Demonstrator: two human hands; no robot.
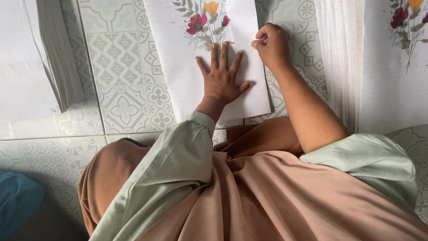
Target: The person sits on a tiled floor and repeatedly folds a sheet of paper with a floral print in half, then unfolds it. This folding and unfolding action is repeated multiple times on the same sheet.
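Observation:
A white sheet of paper (178, 67) printed with red and orange flowers lies on the patterned tile floor (120, 71). My left hand (221, 78) rests flat on the sheet's lower part, fingers spread. My right hand (271, 43) sits at the sheet's right edge with fingers curled, pinching that edge between thumb and fingers. Both arms come out of pale green sleeves over brown cloth.
A thick stack of white sheets (40, 58) lies at the left. Another stack (343, 58) with a flowered top sheet (397, 67) lies at the right. A blue object (18, 201) sits at the bottom left corner.

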